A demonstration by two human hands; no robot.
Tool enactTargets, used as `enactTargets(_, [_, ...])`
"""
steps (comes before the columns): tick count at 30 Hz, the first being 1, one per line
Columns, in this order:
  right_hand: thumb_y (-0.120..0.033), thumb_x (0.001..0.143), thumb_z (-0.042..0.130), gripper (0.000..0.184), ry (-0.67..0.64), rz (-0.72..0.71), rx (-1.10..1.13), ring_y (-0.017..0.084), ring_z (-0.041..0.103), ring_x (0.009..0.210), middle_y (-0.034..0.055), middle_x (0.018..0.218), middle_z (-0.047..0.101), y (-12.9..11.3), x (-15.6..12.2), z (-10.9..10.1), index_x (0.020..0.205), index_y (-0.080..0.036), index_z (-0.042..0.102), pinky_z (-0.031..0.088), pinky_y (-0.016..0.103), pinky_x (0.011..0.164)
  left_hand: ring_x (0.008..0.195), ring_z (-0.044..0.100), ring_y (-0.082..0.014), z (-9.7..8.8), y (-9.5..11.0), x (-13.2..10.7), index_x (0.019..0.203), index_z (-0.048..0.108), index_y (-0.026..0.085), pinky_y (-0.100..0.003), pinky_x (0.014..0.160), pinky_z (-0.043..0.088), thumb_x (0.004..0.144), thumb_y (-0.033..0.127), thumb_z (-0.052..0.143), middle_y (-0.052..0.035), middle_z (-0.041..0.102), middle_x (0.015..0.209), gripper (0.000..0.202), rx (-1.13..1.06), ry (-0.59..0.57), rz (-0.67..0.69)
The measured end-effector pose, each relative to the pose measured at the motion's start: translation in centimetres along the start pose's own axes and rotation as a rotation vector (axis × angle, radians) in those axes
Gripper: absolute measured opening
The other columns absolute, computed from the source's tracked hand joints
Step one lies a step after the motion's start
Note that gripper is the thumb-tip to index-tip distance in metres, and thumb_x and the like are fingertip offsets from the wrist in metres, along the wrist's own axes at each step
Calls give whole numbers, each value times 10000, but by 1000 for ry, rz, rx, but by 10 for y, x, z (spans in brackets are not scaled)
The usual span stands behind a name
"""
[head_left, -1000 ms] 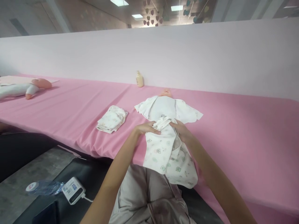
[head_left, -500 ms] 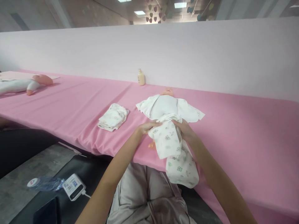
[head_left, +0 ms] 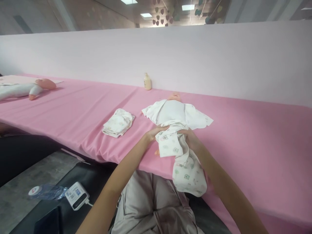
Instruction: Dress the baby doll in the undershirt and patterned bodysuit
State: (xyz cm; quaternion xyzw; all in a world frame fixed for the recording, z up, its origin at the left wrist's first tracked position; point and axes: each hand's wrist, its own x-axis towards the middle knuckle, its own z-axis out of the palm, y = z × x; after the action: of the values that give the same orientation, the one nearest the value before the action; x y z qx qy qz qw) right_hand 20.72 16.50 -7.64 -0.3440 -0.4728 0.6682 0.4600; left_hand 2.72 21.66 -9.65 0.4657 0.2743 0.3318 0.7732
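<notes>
A baby doll (head_left: pixel 174 96) lies on its back, its head toward the wall, in a white top (head_left: pixel 172 110) with sleeves spread sideways. Across its lower body is a white printed baby garment (head_left: pixel 189 174), bunched at the top, with two leg-like parts hanging toward me, one over the table edge. My left hand (head_left: pixel 156 131) grips the bunched cloth at its left side. On the other side my right hand (head_left: pixel 191 138) is closed on the same cloth, thumb on top. One of the doll's feet (head_left: pixel 157 152) peeks out below my left hand; the rest of its legs is hidden.
Folded printed cloth (head_left: pixel 118 123) lies left on the pink-covered table (head_left: pixel 248 146). A pump bottle (head_left: pixel 147 82) stands by the wall. Another doll (head_left: pixel 29 90) lies far left. Beside my lap, a water bottle (head_left: pixel 47 191) and white device (head_left: pixel 77 195) rest on a black seat.
The front flap of the garment has been drawn up and looks shorter and more folded. My right hand has shifted slightly down. The doll and folded cloth stay put.
</notes>
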Motion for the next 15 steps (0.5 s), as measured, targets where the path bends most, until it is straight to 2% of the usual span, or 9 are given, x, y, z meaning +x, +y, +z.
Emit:
enactTargets(3, [-278,657,679,444,97,-16,6,251,610,1003,54,1063,666,4,3,3,1089,-199,615,502,353,841,718,661,-194,0,6,-5,989,650,100,-267,682,503,477,271,858,-93,715,850,579,200,-129,-80])
enactTargets(5, [-327,689,682,430,148,-11,-42,247,606,1013,59,1091,657,5,3,4,1091,-195,607,503,350,837,739,665,-209,-1,6,-5,1012,644,107,-288,715,505,455,220,864,-88,716,834,610,238,-184,-98])
enactTargets(7, [-368,716,677,409,131,5,-124,233,598,1030,58,1101,653,3,1,4,1081,-197,608,499,340,848,783,670,-222,-3,3,-3,1011,641,110,-307,772,503,500,236,846,-89,715,831,566,151,-137,-39])
enactTargets(10, [-313,650,751,459,-47,78,-273,231,590,1045,55,1088,659,-1,-3,2,1072,-193,616,490,327,868,856,666,-225,-2,-4,2,991,638,100,-316,837,492,622,276,779,-99,710,865,432,-47,-3,80])
enactTargets(12, [-247,592,789,528,-134,134,-307,238,592,1042,52,1079,663,-3,-6,-1,1087,-195,612,493,331,865,844,666,-214,0,-8,4,968,640,96,-321,842,492,692,267,726,-91,706,832,336,-124,29,82])
enactTargets(15, [-290,645,745,453,-61,125,-143,242,599,1032,56,1066,667,-4,-2,-2,1068,-194,616,498,352,867,717,657,-182,6,-10,7,881,646,98,-305,772,505,746,266,679,-58,682,695,218,-180,51,28])
